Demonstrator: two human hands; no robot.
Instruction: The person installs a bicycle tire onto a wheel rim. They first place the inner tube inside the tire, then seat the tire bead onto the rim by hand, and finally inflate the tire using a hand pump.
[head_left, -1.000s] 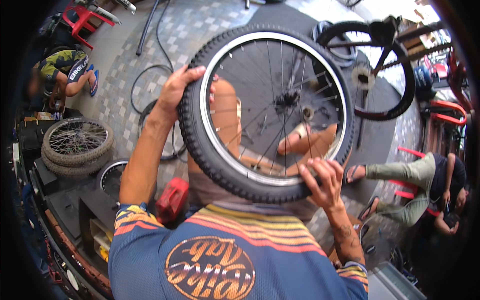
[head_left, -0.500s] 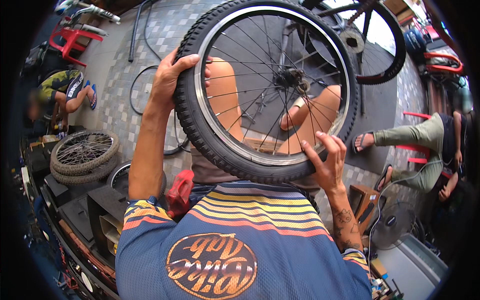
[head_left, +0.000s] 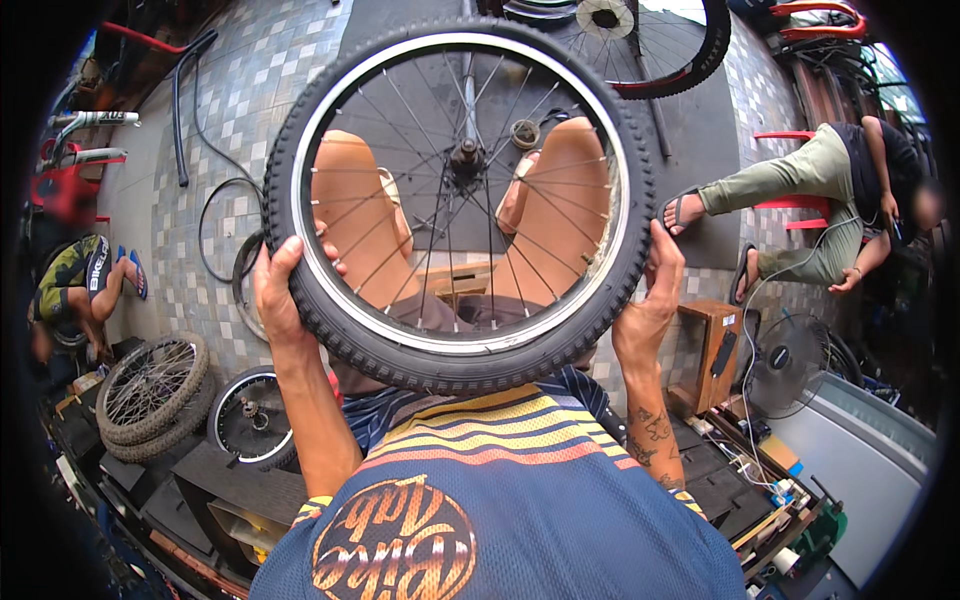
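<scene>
A bicycle wheel (head_left: 455,376) with a knobby black tyre, silver rim and dark spokes is held up in front of my torso, over my knees. My left hand (head_left: 283,300) grips its lower left side, thumb on the tyre and fingertips showing through the spokes behind the rim. On the opposite side my right hand (head_left: 650,295) is closed against the outer edge of the tyre, its fingers partly hidden. The hub (head_left: 464,160) faces me, with its axle end showing. Whitish scuffs or residue mark the rim's right side.
At left are stacked wheels (head_left: 150,395) and a smaller wheel (head_left: 253,415). A wooden box (head_left: 712,350) and a fan (head_left: 790,362) stand at right. One person (head_left: 845,190) sits at right, another (head_left: 75,275) at left. A bike wheel (head_left: 680,50) is ahead; a hose (head_left: 205,215) lies on the tiles.
The wheel has moved left and slightly down and now faces me more squarely. My right hand has shifted from the lower right rim to the tyre's outer side; my left hand sits lower.
</scene>
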